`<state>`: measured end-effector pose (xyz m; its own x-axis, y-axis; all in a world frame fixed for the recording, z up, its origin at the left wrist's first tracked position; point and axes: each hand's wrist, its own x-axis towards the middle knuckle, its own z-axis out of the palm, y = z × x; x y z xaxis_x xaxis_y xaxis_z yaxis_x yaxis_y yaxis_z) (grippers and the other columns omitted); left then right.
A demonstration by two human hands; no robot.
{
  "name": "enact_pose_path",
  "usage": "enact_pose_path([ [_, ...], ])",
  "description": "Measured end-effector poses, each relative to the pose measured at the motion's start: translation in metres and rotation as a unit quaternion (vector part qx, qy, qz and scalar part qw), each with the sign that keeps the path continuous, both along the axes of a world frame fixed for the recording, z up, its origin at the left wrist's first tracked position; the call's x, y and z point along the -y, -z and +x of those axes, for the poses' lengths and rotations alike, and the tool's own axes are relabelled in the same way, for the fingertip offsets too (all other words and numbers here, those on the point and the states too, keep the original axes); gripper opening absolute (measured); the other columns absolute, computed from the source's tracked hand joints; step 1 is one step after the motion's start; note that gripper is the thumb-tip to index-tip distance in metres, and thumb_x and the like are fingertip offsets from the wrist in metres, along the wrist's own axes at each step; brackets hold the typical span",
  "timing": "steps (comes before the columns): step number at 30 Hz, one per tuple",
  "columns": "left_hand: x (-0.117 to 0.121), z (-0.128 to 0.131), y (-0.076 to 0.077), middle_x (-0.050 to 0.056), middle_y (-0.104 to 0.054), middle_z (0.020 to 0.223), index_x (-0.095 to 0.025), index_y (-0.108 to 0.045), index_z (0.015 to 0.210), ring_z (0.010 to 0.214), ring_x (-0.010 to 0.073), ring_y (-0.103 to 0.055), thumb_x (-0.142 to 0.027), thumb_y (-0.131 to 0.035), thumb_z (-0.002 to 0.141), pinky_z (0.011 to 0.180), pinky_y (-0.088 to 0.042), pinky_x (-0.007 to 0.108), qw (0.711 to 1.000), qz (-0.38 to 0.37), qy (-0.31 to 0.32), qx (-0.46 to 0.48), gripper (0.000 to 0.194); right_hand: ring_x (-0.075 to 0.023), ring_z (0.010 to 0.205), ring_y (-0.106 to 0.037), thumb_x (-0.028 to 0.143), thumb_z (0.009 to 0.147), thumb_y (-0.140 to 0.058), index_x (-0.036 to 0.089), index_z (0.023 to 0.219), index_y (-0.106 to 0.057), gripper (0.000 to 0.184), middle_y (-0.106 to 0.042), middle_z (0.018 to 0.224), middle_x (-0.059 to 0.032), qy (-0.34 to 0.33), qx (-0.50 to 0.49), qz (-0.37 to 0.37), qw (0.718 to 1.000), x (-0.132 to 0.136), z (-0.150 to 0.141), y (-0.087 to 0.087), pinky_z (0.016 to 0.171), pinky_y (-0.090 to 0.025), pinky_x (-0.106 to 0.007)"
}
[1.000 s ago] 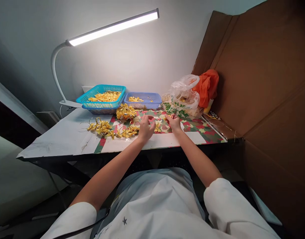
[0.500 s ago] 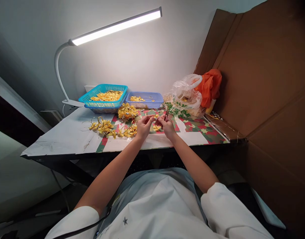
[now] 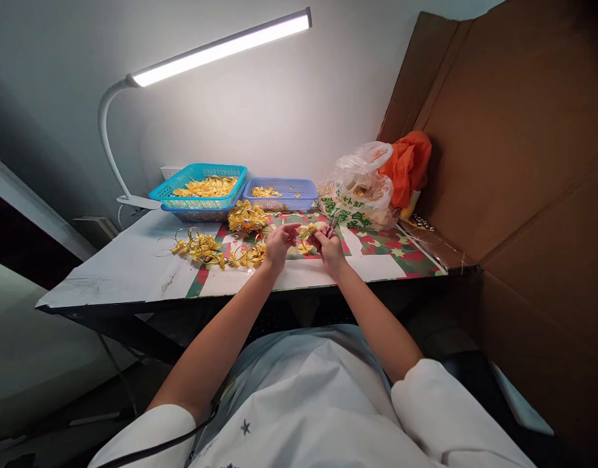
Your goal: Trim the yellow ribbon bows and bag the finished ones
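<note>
With the lilac basket (image 3: 284, 203) as landmark, the yellow-petalled wire ornament (image 3: 307, 231) is in front of it and slightly to its right, pinched between the right hand's (image 3: 331, 248) thumb and fingers. That same hand also has a slim dark hand tool (image 3: 333, 226) tucked in its grasp, pointing up; its exact kind is too small to tell. The left hand (image 3: 277, 247), in front of the basket, has its fingers parted and seems to grasp nothing; whether its fingertips touch the petals I cannot tell.

The double load on the right hand looks the likeliest trouble: a shift to steady the tool could loosen the pinch and drop the ornament, or the tool's end could snag a petal. Finished-looking petal clusters (image 3: 199, 247) lie in front of the basket and to its left, their thin wire loops sticking out, so a sweep of the left wrist that way might hook and tangle them
</note>
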<state>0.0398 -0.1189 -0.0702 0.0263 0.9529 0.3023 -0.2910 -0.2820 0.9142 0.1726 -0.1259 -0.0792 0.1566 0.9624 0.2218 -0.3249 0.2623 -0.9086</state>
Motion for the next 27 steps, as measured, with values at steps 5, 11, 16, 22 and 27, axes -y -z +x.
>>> enact_pose_path([
  [5,0.0028,0.0019,0.0004,-0.001,-0.057,0.067,-0.017,-0.070,0.078,0.055,0.0085,-0.047,-0.021,-0.058,0.063,0.053,-0.042,0.022,1.000,0.004,0.003,-0.012,0.020,-0.0092,0.055,-0.052,0.034,0.063,-0.075,0.024,0.067,-0.028,0.048,-0.042,0.063,0.0068,-0.020,-0.041,-0.020,0.999,0.0028,0.0010,-0.0016,0.057,-0.051,-0.025],
  [11,0.0070,0.0030,0.0032,0.000,-0.058,0.083,-0.020,-0.065,0.090,0.065,0.0092,-0.052,-0.028,-0.075,0.063,0.059,-0.045,0.022,0.991,0.100,0.034,-0.080,0.030,-0.0075,0.053,-0.049,0.031,0.058,-0.078,0.023,0.063,-0.034,0.045,-0.044,0.059,0.0073,-0.035,-0.069,-0.037,0.996,0.0056,0.0006,-0.0030,0.052,-0.047,-0.022],
  [16,0.0065,0.0047,0.0064,0.000,-0.059,0.085,-0.019,-0.053,0.075,0.066,0.0085,-0.052,-0.032,-0.082,0.063,0.059,-0.045,0.020,0.988,0.131,0.049,-0.071,0.034,-0.0076,0.050,-0.046,0.034,0.060,-0.078,0.022,0.062,-0.035,0.045,-0.044,0.055,0.0074,-0.038,-0.060,-0.042,0.997,0.0065,0.0015,-0.0030,0.049,-0.044,-0.022],
  [22,0.0054,0.0042,0.0058,0.001,-0.064,0.080,-0.017,-0.066,0.076,0.066,0.0098,-0.054,-0.036,-0.083,0.063,0.060,-0.046,0.021,0.988,0.106,0.086,-0.074,0.029,-0.0067,0.047,-0.044,0.038,0.063,-0.077,0.022,0.061,-0.037,0.043,-0.045,0.051,0.0077,-0.035,-0.036,-0.044,0.998,0.0047,0.0024,-0.0004,0.045,-0.039,-0.020],
  [27,0.0054,0.0013,0.0042,0.002,-0.068,0.071,-0.015,-0.074,0.078,0.064,0.0112,-0.057,-0.043,-0.084,0.060,0.061,-0.047,0.023,0.990,0.053,0.100,-0.080,0.034,-0.0059,0.045,-0.041,0.041,0.067,-0.075,0.021,0.061,-0.041,0.040,-0.044,0.050,0.0078,-0.036,-0.012,-0.043,0.998,0.0048,0.0011,0.0000,0.044,-0.037,-0.020],
])
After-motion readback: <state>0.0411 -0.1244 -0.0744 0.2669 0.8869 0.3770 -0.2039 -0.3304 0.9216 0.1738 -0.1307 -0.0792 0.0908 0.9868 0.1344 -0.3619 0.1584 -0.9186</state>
